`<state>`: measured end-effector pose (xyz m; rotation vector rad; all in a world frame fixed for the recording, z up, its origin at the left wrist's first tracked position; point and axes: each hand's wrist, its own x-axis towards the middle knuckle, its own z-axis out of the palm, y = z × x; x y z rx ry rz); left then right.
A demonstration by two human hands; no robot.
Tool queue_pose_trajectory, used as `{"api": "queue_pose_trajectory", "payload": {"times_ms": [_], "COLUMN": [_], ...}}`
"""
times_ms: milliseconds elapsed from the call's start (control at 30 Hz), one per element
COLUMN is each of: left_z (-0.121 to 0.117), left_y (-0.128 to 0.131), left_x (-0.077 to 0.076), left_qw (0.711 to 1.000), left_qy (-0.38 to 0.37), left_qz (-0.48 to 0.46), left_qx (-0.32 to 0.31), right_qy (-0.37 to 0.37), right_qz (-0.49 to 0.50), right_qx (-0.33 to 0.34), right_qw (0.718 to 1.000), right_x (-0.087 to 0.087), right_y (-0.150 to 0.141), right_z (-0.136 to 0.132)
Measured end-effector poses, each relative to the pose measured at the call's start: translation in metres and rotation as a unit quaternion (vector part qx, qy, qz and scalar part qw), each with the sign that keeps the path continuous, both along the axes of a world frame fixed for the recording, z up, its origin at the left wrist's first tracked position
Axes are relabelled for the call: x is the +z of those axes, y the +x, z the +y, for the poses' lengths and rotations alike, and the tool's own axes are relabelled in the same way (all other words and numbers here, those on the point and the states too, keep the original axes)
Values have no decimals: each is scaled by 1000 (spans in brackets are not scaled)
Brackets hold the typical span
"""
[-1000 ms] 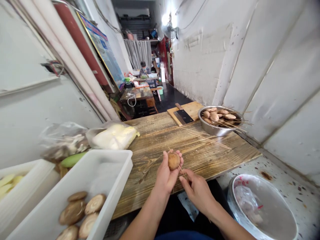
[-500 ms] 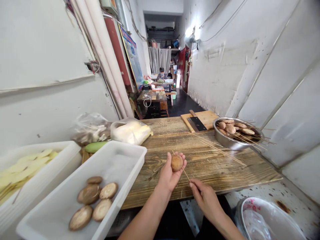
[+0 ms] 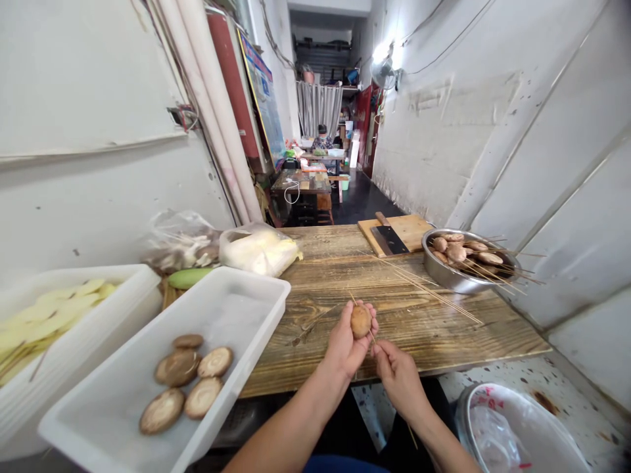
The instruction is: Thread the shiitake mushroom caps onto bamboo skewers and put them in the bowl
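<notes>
My left hand (image 3: 348,341) cups a brown mushroom cap (image 3: 361,320), its fingers curled round the far side. A thin wooden skewer (image 3: 373,336) runs through the cap, and its tip sticks out at the upper left. Close below, my right hand (image 3: 397,374) pinches the skewer between thumb and fingers; the skewer's tail shows under the wrist. Several mushroom caps (image 3: 202,396) lie in the white plastic tray (image 3: 254,332) on the left. Loose skewers (image 3: 434,292) rest on the wooden table (image 3: 315,302) beyond my hands.
A steel bowl (image 3: 456,281) of skewered mushrooms stands at the right. Behind are a cleaver (image 3: 389,240) and a cutting board (image 3: 417,230). Bagged food (image 3: 259,253) and another tray of pale slices (image 3: 54,315) sit left. A lined bucket (image 3: 517,427) stands below the table's right edge.
My right hand has come nearer to the mushroom along the skewer, and more of the tip shows past the cap. Both hands appear slightly further right in the view.
</notes>
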<state>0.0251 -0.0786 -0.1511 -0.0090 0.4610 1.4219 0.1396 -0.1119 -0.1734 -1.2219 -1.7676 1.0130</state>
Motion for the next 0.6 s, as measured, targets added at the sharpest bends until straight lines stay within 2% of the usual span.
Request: {"api": "queue_pose_trajectory", "payload": {"times_ms": [167, 233, 300, 400, 433, 500, 600], "left_z": [-4, -14, -32, -65, -75, -85, -80], "left_y": [4, 2, -7, -30, -39, -55, -63], "left_x": [3, 10, 20, 39, 45, 54, 60], "left_qw": [999, 995, 985, 948, 939, 938, 940], "left_qy": [-30, -58, -77, -31, -8, 7, 10], "left_qz": [36, 77, 155, 306, 329, 328, 318], "left_qx": [-9, -15, 7, 86, 102, 115, 124], "right_qy": [-71, -89, -95, -99, -101, -110, -116], "right_qz": [70, 84, 89, 96, 101, 110, 120], "right_qx": [16, 27, 24, -4, -1, 33, 96], "right_qw": [995, 992, 991, 990, 990, 987, 981], "right_x": [-6, -8, -9, -5, -2, 6, 18], "right_y": [1, 8, 18, 31, 31, 27, 7], "right_z": [-3, -2, 1, 4, 2, -8, -27]}}
